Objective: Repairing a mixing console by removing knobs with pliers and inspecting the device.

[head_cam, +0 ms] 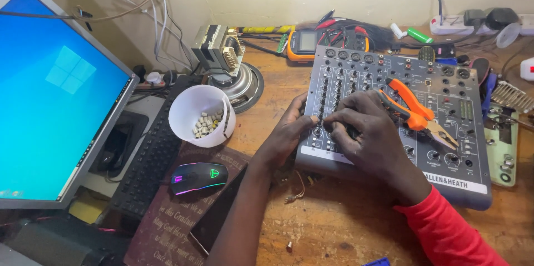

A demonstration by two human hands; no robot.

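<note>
Both hands pinch small knobs at the audio mixer's near-left corner, left hand at nine o'clock of right hand, orange pliers lying at two o'clock.

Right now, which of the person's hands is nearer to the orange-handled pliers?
The right hand. It works the mixer knobs just left of the pliers, nearly touching the handles. The left hand sits farther left, at the mixer's left edge.
</note>
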